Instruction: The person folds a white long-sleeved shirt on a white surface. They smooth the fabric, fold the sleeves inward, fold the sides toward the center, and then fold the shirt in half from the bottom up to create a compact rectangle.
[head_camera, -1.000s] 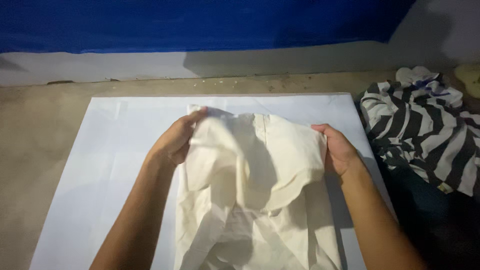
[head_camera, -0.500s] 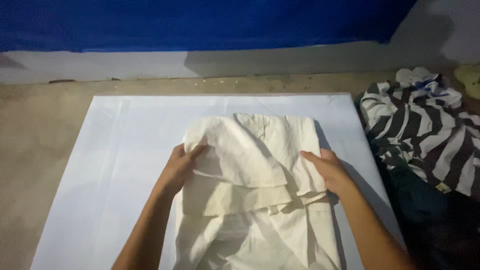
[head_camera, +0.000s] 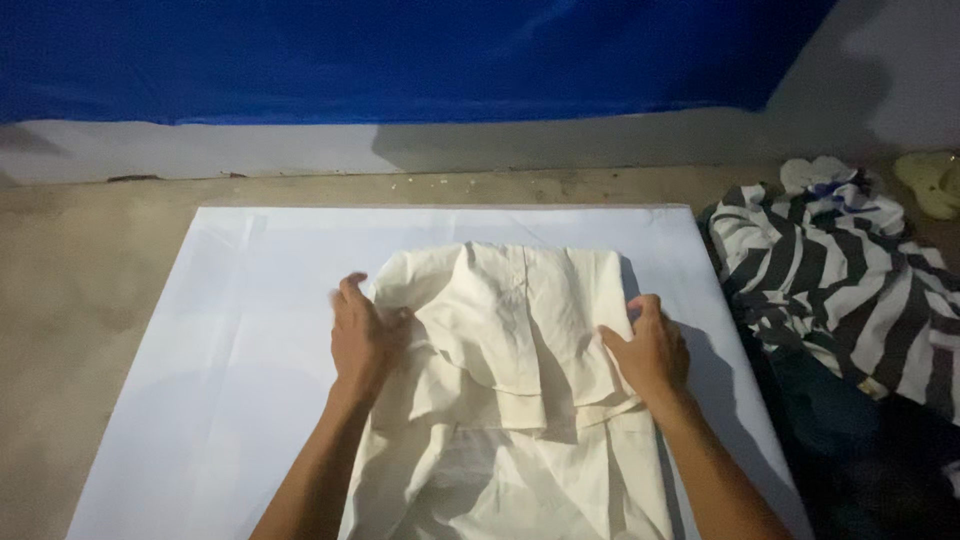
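On the white sheet (head_camera: 200, 350), two hands press a cream garment (head_camera: 510, 400) flat.

From the head camera, the cream garment lies in the middle of the white sheet spread on the floor (head_camera: 70, 270), its upper part folded down over the rest. The left hand (head_camera: 358, 340) rests palm-down on the garment's left edge, its grip flat and spread, holding nothing. The right hand (head_camera: 652, 350) lies likewise on the right edge, fingers loosely spread. A striped black-and-white cloth (head_camera: 830, 270) sits heaped to the right, off the sheet.
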